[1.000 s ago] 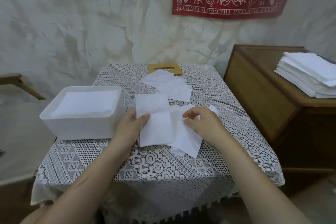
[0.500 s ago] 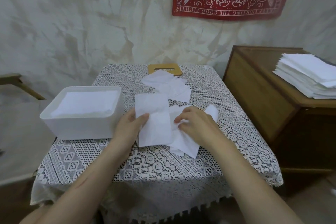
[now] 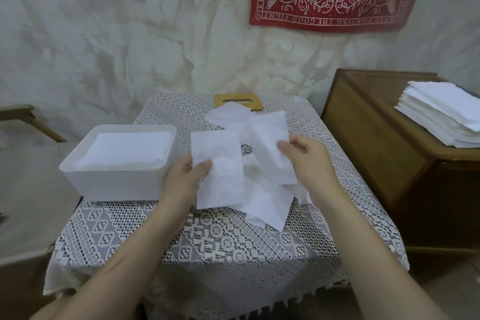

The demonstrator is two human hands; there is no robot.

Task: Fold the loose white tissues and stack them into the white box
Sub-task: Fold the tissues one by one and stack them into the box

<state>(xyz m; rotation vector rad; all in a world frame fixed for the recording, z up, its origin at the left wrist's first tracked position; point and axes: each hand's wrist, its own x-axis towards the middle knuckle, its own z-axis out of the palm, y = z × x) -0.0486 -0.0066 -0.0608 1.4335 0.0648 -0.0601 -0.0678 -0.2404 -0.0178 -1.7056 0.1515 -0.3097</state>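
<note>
The white box (image 3: pixel 114 186) stands on the left of the lace-covered table, with folded white tissues (image 3: pixel 128 147) stacked inside it. My left hand (image 3: pixel 185 178) holds a folded tissue (image 3: pixel 218 171) by its left edge, thumb on top. My right hand (image 3: pixel 307 157) pinches a second tissue (image 3: pixel 270 148) and lifts it up off the heap. Loose tissues (image 3: pixel 265 202) lie crumpled under both hands, and more loose tissues (image 3: pixel 228 114) sit further back.
A wooden lid with a slot (image 3: pixel 236 100) lies at the table's far edge. A wooden cabinet (image 3: pixel 376 143) stands to the right with a tall stack of white tissues (image 3: pixel 441 117) on top. A wooden frame (image 3: pixel 28 118) shows at far left.
My right hand has taken hold of a tissue from the heap and raised it up and back. The left hand still holds its folded tissue in the same place.
</note>
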